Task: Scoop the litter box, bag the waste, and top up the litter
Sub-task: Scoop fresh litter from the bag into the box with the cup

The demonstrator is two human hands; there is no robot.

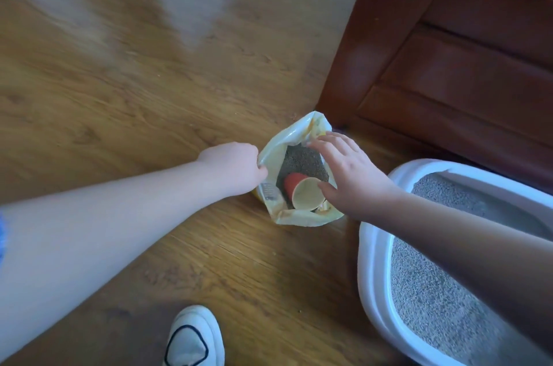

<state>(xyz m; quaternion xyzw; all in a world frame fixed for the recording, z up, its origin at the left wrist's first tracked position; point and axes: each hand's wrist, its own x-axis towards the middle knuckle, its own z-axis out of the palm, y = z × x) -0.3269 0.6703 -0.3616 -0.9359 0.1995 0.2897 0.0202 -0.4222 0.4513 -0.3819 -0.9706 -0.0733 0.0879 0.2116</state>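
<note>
At centre frame the left hand [236,166] pinches the litter bag [294,217] open while the right hand [350,174], fingers spread, reaches the cup [302,190]; topping up the litter box [374,270] looks just begun.

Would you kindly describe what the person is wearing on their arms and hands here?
Both forearms are bare, and neither the left hand nor the right hand wears a glove; no watch, ring or bracelet shows. A sliver of what looks like a blue sleeve shows at the frame edge by the left arm.
</note>
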